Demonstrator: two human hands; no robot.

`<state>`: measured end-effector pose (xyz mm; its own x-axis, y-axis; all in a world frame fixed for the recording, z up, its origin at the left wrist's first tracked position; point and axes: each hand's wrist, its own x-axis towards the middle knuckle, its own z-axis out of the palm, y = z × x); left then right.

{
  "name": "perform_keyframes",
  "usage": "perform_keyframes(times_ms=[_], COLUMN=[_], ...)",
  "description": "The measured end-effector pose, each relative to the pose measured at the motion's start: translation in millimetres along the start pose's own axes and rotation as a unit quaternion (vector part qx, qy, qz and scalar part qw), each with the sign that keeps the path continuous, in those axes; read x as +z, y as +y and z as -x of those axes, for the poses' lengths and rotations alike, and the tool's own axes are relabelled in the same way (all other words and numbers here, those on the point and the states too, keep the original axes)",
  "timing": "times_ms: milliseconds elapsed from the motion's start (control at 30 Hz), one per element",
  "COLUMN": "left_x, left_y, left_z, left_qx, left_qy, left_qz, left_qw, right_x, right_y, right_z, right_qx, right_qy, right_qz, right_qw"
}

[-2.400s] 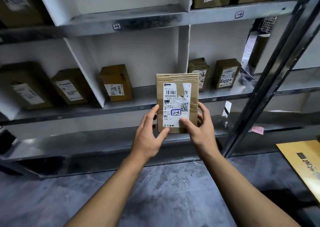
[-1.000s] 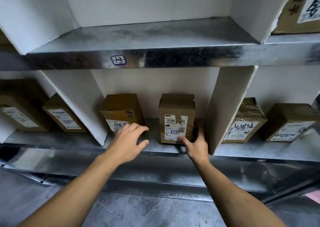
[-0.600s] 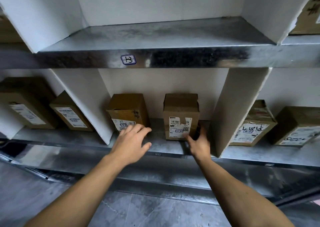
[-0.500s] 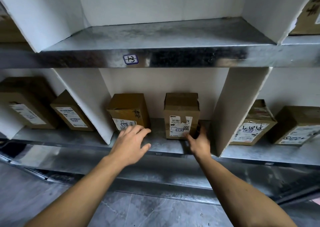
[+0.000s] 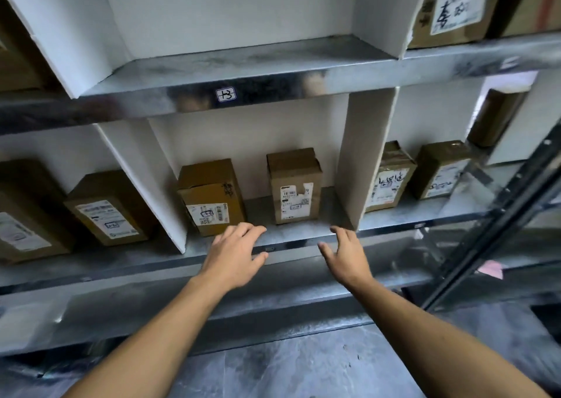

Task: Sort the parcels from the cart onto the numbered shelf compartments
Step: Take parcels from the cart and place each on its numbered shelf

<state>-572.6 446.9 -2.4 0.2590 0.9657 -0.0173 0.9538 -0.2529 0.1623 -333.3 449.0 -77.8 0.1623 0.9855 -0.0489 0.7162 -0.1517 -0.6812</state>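
The slim parcel (image 5: 294, 186) stands upright on the metal shelf (image 5: 303, 235), in the middle compartment (image 5: 258, 142). Its white label faces out, with a notch missing at the label's top edge. It is toward the right of that space, near the white divider (image 5: 364, 157) but not touching it. To its left, with a clear gap between them, stands a wider brown box (image 5: 211, 195), turned slightly, its label low on the front. A small handwritten tag (image 5: 226, 94) is stuck on the shelf edge above. The left compartment (image 5: 60, 145) and the right compartment (image 5: 431, 115) each hold two more boxes, labels outward.
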Motion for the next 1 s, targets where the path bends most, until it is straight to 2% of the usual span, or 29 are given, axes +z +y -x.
perform_keyframes(times_ms=[167, 333, 633, 1000], left_x=[15.8, 26.4, 42.2, 72.6], left_y=[17.8, 55.6, 185.1, 450.0], left_z=[24.2, 38.9, 52.3, 98.5], left_qx=[0.046, 0.112, 0.269, 0.468], left_qy=[0.009, 0.022, -0.018, -0.015], left_qz=[-0.027, -0.044, -0.035, -0.012], left_qw=[0.999, 0.992, 0.962, 0.884], right_x=[-23.0, -51.2, -126.6, -276.2], right_y=[13.8, 30.1, 94.4, 239.3], right_z=[64.5, 123.1, 221.0, 363.0], right_qx=[-0.027, -0.020, 0.116, 0.314], right_qy=[0.020, 0.048, 0.101, 0.173], right_qz=[0.208, 0.321, 0.339, 0.345], right_qw=[0.977, 0.946, 0.928, 0.867])
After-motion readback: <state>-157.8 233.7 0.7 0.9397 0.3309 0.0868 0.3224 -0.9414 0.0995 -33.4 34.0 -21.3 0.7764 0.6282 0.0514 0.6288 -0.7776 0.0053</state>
